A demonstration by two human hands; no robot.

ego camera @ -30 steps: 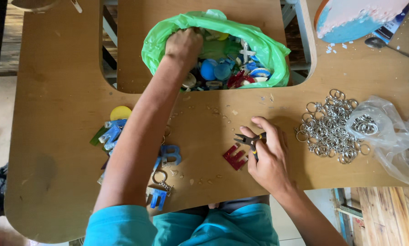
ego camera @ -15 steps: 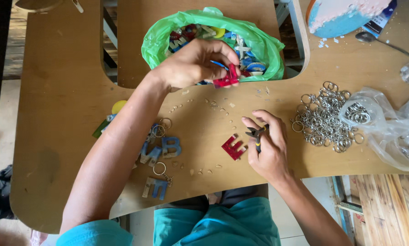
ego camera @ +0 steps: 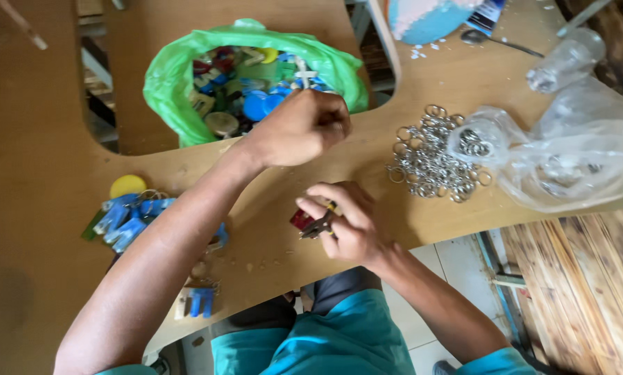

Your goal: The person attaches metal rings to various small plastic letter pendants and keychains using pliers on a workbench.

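While my left hand [ego camera: 304,127] hovers clenched beside the green bag [ego camera: 169,83] (I cannot tell what it holds), my right hand [ego camera: 346,221] grips small pliers [ego camera: 318,226] over a red tag [ego camera: 301,219] on the surface [ego camera: 40,139]; fitting a ring [ego camera: 429,156] seems next, needing both hands together.

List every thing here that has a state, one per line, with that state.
Green plastic bag: open, full of coloured plastic tags.
Clear plastic bag: open, lying crumpled, rings inside.
Heap of metal key rings: loose, spread on the wooden table.
Small pliers: gripped in right hand.
Left hand: closed in a fist; contents hidden.
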